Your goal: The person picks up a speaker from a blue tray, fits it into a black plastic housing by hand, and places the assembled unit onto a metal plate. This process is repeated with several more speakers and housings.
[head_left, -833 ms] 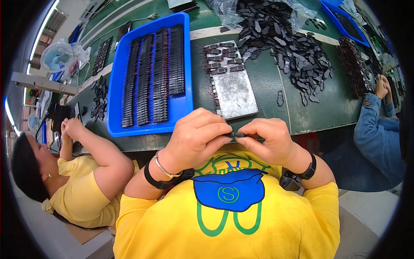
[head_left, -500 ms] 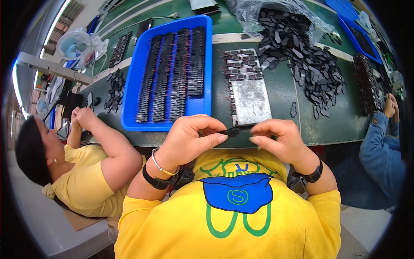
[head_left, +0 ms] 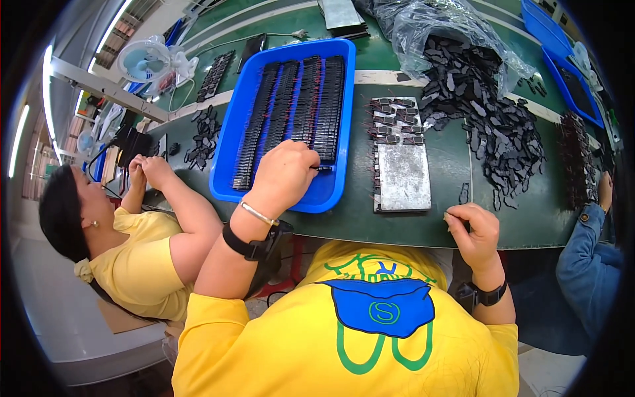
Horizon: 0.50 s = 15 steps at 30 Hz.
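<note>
My left hand (head_left: pixel 286 173) is over the near right part of the blue tray (head_left: pixel 331 198). Its fingers are closed on a small black plastic part (head_left: pixel 324 168), mostly hidden by the hand. Inside the tray stand long packed rows of black parts (head_left: pixel 286 109) with red wires. My right hand (head_left: pixel 475 231) hovers at the table's front edge, thumb and forefinger curled close together; whatever is between them is too small to make out. Just beyond it lies a single black flat piece (head_left: pixel 464 193). Between the hands rests a grey metal plate (head_left: pixel 403 175), with small wired black parts (head_left: pixel 397 120) on its far half.
A large heap of black flat pieces (head_left: pixel 496 132) spills from a clear plastic bag (head_left: pixel 403 26) at the back right. A person in yellow (head_left: pixel 132 258) works at my left; a blue denim sleeve (head_left: pixel 582 238) shows at the right. A small fan (head_left: pixel 147 61) stands far left.
My left hand has moved left and away from me, from in front of the metal plate to over the tray, carrying the black part. My right hand has shifted right, and its fingertips have drawn together.
</note>
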Available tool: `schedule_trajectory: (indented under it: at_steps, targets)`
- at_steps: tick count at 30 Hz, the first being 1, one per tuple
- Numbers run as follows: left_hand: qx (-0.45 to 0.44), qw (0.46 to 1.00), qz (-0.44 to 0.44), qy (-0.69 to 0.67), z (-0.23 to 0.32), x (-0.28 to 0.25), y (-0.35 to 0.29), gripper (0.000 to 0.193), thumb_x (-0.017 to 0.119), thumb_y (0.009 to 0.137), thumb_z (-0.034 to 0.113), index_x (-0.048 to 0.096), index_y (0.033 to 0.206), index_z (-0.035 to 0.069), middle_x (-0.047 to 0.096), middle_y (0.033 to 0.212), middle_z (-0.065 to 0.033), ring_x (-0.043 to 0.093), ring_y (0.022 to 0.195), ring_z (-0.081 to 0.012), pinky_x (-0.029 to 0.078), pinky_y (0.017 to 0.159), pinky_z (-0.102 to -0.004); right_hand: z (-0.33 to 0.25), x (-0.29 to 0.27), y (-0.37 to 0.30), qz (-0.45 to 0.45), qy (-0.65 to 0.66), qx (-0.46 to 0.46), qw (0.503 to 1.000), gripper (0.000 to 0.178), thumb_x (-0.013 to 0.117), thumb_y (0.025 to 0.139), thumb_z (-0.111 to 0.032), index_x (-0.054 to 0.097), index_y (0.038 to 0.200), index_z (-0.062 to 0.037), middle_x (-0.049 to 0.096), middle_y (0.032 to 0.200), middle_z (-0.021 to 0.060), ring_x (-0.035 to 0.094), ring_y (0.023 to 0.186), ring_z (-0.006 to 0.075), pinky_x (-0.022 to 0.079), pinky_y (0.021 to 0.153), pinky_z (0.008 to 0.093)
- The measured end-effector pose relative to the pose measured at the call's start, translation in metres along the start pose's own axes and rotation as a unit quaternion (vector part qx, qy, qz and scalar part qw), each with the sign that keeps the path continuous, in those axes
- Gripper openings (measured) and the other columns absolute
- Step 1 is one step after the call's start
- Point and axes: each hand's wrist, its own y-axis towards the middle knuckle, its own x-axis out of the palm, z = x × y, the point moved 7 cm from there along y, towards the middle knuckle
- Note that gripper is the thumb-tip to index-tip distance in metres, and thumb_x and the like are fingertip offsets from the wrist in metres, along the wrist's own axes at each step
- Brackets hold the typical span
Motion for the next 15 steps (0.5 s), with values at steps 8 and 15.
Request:
schedule_trajectory:
  at_steps: [8,15]
  targets:
    - [0.015,0.999,-0.043,-0.019,-0.001,0.01,0.016,0.012,0.069,0.069,0.008,0.063,0.078,0.005,0.062,0.077,-0.009,0.058,0.083,-0.0292,0.047,0.075,-0.0399,-0.007,-0.006,0.007,0.006,-0.024,-0.034,0.999,0.011,0.069,0.072,0.006,0.062,0.079,0.0007,0.06,0.064,0.0094,0.055,0.05,0.0185,0.041,0.047,0.0259]
    - [0.039,0.999,-0.002,0.002,0.006,-0.006,0.008,0.017,0.071,0.067,0.008,0.061,0.081,0.005,0.062,0.087,-0.01,0.057,0.087,-0.0302,0.047,0.075,-0.0406,0.031,-0.029,0.018,0.033,-0.074,0.109,0.991,0.01,0.069,0.074,0.003,0.063,0.083,0.0013,0.062,0.071,0.0099,0.057,0.057,0.0174,0.045,0.054,0.0254]
